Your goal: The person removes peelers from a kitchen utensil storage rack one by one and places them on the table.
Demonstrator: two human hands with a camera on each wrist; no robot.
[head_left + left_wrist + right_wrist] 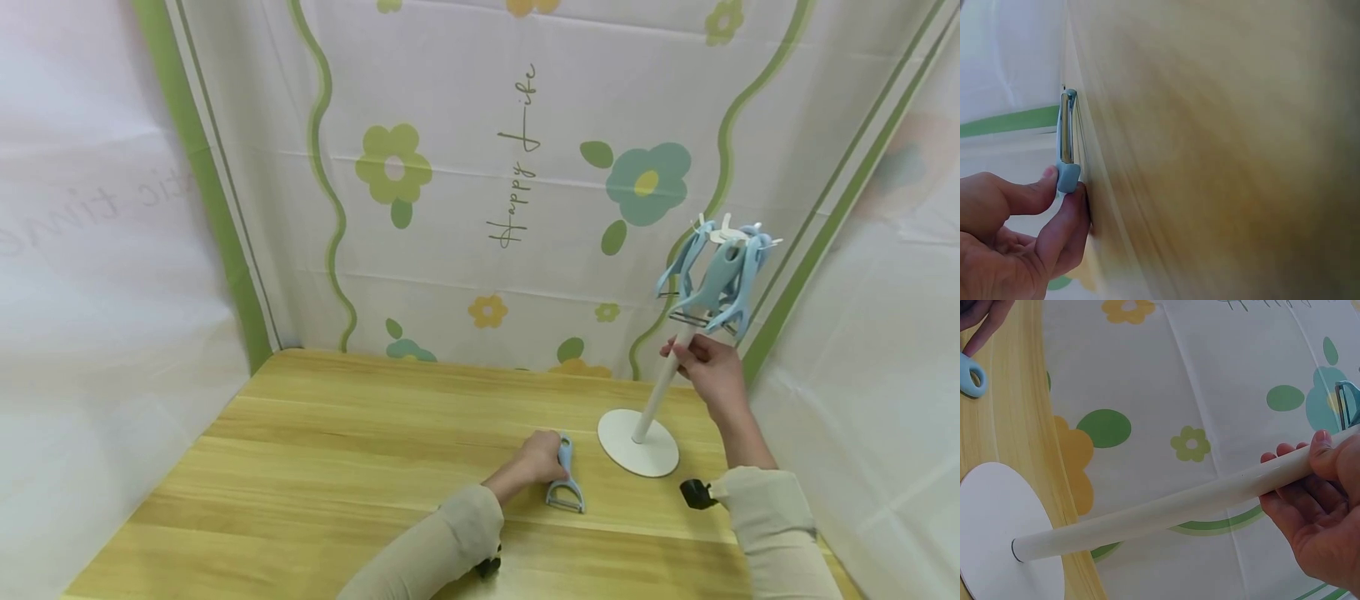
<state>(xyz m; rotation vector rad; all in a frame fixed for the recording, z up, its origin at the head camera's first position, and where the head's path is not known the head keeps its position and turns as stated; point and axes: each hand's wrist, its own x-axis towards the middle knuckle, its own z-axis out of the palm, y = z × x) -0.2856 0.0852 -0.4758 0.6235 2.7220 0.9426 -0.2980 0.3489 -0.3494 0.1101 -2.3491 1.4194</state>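
Observation:
A light-blue Y-shaped peeler (569, 487) is at the tabletop, its blade end toward me. My left hand (538, 457) pinches its handle between thumb and fingers; in the left wrist view the peeler's blade (1066, 128) shows edge-on, close to the wood. A white stand (657, 397) with a round base (626, 454) rises at the right. My right hand (716, 371) grips its pole just below several blue peelers (722, 273) hanging from the hooks at the top. In the right wrist view my fingers and thumb (1322, 453) are around the pole.
The wooden table (337, 450) ends at a printed cloth (465, 275) hanging behind it. Another cloth hangs close on the right (862, 400), beside the right arm. Small black devices (697, 494) are on both sleeves.

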